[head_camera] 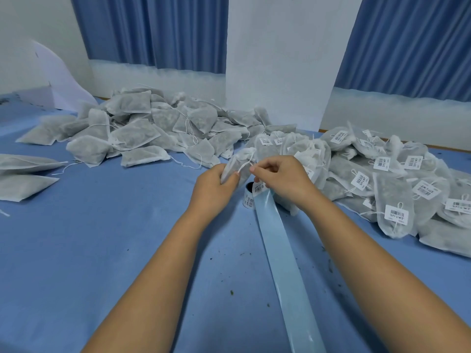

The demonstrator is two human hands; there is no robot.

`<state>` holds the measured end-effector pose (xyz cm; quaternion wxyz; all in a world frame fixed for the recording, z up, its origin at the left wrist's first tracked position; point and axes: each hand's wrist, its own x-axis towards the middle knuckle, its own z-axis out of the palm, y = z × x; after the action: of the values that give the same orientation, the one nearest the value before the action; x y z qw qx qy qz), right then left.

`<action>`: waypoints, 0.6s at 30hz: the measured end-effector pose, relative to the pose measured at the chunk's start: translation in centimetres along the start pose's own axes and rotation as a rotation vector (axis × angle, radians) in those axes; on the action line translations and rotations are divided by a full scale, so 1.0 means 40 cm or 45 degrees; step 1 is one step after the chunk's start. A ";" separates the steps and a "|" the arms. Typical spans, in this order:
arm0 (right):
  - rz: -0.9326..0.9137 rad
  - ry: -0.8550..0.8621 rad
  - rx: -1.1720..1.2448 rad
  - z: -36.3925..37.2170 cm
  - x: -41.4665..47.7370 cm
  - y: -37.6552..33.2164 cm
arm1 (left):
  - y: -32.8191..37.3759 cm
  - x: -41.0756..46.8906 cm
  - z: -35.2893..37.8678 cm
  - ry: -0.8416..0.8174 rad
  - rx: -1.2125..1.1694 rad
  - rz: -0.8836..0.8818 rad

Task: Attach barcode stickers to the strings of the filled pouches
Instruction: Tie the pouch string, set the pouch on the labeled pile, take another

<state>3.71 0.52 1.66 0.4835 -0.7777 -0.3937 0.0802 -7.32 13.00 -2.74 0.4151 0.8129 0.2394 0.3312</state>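
Pouch [235,165] is lifted just above the table [102,250] in the middle of the frame, its gathered neck pointing up. The left hand [214,184] grips its lower part, fingers curled round the fabric. The right hand [283,179] pinches the pouch's white string [246,164] between thumb and forefinger, just right of the neck. A barcode sticker [259,187] shows right under that hand's fingers; whether they hold it cannot be told. Just below the hands a roll [249,200] of stickers stands on the table. From it a pale blue liner [283,250] runs down to the bottom edge, right of centre.

A plain pile [142,128] of filled pouches with loose strings lies in the upper left. A tagged pile [382,179], each pouch bearing a white barcode label, fills the right side, close beside the right hand. Dark crumbs dot the blue table in the lower half. Blue curtains [153,29] hang along the top, either side of a white wall strip.
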 end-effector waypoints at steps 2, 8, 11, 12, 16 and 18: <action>-0.007 0.030 -0.017 0.003 0.004 0.003 | 0.000 0.000 0.000 0.004 -0.002 0.009; -0.031 0.045 -0.157 0.010 0.010 0.016 | 0.001 -0.003 0.002 0.038 0.024 0.020; -0.027 0.084 -0.157 0.010 0.016 0.014 | 0.002 -0.008 0.001 0.084 0.141 0.123; -0.025 0.076 -0.153 0.011 0.019 0.010 | 0.004 -0.009 0.001 0.104 0.187 0.162; -0.020 0.061 -0.188 0.012 0.021 -0.008 | -0.002 -0.007 0.002 0.242 0.281 0.086; -0.023 0.069 -0.228 0.007 0.014 -0.012 | -0.016 0.000 -0.012 0.340 0.289 -0.050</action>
<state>3.70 1.21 2.04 0.4232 -0.8161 -0.3931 0.0191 -7.75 13.59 -3.05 0.2914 0.7985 0.3440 0.3990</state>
